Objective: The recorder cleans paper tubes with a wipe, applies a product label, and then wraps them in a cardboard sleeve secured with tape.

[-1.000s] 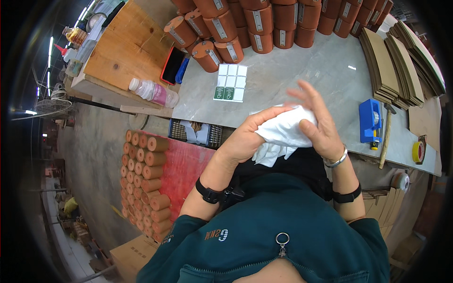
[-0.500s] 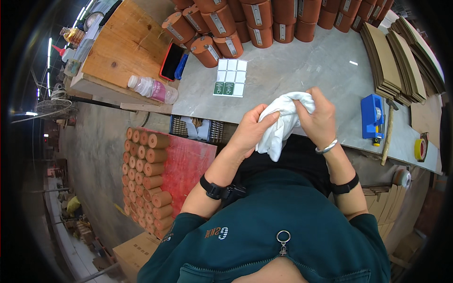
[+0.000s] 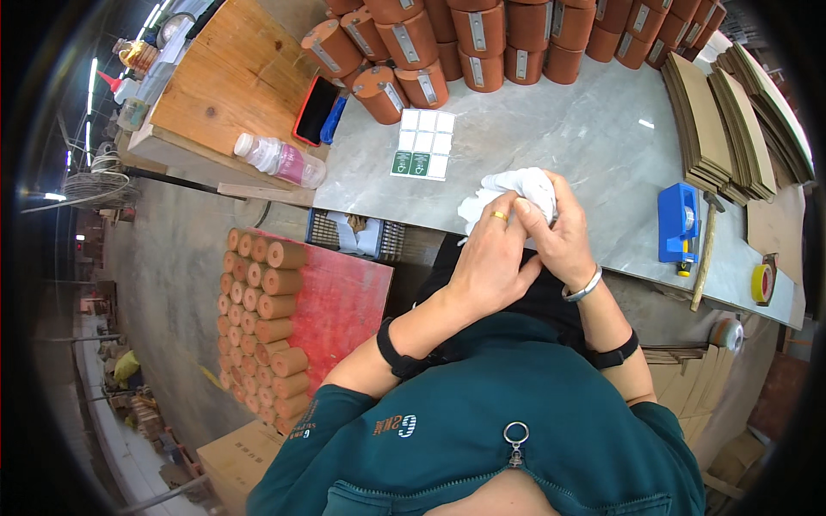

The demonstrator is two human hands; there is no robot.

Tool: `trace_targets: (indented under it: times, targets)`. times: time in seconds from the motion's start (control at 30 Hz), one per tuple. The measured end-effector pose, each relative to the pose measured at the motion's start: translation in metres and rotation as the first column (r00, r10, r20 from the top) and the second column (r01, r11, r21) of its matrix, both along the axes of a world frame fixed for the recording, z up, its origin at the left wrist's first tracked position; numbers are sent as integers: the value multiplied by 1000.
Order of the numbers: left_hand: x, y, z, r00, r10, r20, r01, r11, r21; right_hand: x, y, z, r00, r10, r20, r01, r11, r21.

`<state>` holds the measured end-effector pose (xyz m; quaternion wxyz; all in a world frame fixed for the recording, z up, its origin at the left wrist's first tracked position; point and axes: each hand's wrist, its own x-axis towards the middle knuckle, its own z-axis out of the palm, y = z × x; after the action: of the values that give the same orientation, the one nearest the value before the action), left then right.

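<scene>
One white cloth (image 3: 516,182) in work, bunched at the near edge of the grey surface (image 3: 585,129). Right hand (image 3: 566,245) grips it, fingers wrapped round the far side; left hand (image 3: 490,271) bears on it from the near side, but can't tell whether it pinches. Handling looks mid-way: cloth neither spread nor put down; can't see if anything's inside. Elsewhere: label sheet (image 3: 422,142) has two green labels left, other seven spots white. Brown cylinders (image 3: 523,26) stacked at the back have metal strips on; orange cylinders (image 3: 274,329) on the red board (image 3: 344,297) show none, so I'd call those undone.
</scene>
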<state>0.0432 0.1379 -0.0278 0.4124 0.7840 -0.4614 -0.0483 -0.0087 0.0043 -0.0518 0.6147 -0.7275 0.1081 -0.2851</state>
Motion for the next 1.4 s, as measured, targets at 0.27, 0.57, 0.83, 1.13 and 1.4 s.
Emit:
trace_targets:
  times: [0.27, 0.57, 0.83, 1.13, 1.4]
  targets:
    - [6, 19, 14, 474, -94, -875, -236, 944, -230, -4, -13, 13, 975, -211, 72, 211, 978, 5]
    - [25, 15, -5, 45, -624, -780, -219, 756, -617, -18, 22, 34, 995, 78, 57, -80, 996, 30]
    - [28, 16, -21, -9, -541, -841, -208, 824, -527, -14, 16, 32, 994, 63, -93, -78, 984, -162]
    - [43, 29, -34, 392, -363, -846, -33, 913, -407, -19, 17, 21, 903, 229, -363, -315, 928, -197]
    - [54, 40, -39, 420, -282, -863, -146, 917, -371, -1, 30, 17, 929, 269, -254, -249, 963, 106]
